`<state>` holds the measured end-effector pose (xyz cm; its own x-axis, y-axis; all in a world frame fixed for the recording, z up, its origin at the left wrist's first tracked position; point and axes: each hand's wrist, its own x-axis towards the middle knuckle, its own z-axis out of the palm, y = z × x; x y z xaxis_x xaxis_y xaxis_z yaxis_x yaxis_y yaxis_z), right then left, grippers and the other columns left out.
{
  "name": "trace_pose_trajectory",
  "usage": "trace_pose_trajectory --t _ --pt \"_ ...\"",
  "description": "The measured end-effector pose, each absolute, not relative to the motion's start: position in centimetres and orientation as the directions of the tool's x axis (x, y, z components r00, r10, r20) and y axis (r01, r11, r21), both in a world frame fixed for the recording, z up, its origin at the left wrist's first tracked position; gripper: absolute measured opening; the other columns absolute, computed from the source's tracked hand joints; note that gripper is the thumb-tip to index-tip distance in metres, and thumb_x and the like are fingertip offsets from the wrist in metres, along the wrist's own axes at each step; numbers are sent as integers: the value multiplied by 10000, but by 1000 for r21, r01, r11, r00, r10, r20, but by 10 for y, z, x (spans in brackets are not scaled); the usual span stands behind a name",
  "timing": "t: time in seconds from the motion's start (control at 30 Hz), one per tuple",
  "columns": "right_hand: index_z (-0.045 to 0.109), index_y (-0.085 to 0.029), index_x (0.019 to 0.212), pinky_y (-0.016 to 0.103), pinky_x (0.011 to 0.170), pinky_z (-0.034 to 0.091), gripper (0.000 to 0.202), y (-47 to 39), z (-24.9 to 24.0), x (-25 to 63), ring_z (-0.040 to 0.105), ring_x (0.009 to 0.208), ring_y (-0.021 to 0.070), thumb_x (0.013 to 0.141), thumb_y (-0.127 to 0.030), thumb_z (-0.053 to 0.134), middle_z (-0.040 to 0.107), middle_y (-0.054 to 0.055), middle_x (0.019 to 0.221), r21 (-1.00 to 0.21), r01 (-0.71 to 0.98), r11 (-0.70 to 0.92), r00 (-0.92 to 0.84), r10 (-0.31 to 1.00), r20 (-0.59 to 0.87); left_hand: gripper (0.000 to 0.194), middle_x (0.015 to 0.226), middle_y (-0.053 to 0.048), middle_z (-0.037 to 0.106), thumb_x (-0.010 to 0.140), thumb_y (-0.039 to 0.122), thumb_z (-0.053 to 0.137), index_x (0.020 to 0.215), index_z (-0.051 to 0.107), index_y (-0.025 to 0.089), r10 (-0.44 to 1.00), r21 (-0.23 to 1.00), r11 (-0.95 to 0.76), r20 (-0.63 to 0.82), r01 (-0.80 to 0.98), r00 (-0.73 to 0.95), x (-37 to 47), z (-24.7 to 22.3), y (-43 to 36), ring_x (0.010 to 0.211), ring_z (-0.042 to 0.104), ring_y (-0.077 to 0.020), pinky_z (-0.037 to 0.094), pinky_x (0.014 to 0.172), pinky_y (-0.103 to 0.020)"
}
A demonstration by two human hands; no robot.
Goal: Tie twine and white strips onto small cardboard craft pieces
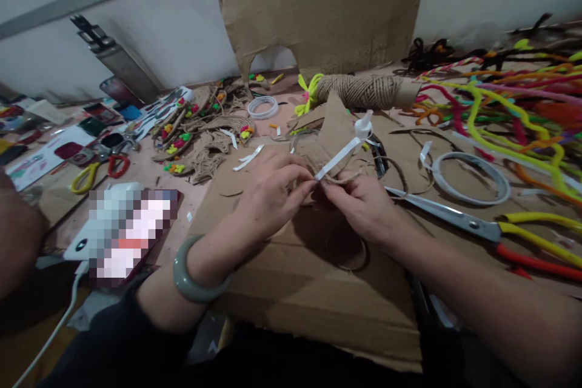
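slanting away rightward, a white strip (339, 158) sits pinched in left hand (274, 189), twine (339, 181) in right hand (369, 205).

no readable text, labels, brands, numbers or signs

Single head-worn view, from above and on the near side of the white strip (340, 157), facing forward and down, strip at close range just right of centre, wide coverage of the table (288, 103) around it, wall (173, 30) beyond it.
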<state>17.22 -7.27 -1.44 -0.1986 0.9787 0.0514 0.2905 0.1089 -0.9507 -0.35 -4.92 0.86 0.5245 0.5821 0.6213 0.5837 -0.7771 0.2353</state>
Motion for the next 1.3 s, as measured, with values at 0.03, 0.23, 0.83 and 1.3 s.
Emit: trace_pose_trajectory --t 0.03,0.23,0.83,1.3 --pt "613 -177 593 280 576 402 321 -73 -14 172 573 588 148 825 -347 470 646 45 616 -950 292 112 -201 978 54 120 850 -45 733 868 237 670 765 680 176 586 243 -776 620 582 522 -3 9 -49 837 644 -196 474 787 -352" --pt "622 -173 582 276 567 381 330 -73 -15 173 557 578 142 828 -343 482 614 28 588 -941 318 115 -177 982 60 114 834 -36 723 872 211 656 763 671 181 596 282 -777 615 562 516 -3 9 -49 808 639 -178 471 763 -330" --pt "494 -198 551 269 569 390 312 -73 -15 173 531 597 135 814 -362 451 581 33 605 -930 337 145 -199 977 80 105 868 -38 710 887 238 637 803 680 192 682 385 -722 536 574 498 -4 11 -52 859 645 -180 488 796 -336" --pt "628 -178 594 264 571 440 309 -74 -11 173 605 598 148 832 -333 508 660 46 619 -953 271 135 -171 981 90 94 822 -24 727 888 209 619 802 656 201 687 315 -712 495 627 532 -6 23 -55 813 651 -177 484 761 -325"
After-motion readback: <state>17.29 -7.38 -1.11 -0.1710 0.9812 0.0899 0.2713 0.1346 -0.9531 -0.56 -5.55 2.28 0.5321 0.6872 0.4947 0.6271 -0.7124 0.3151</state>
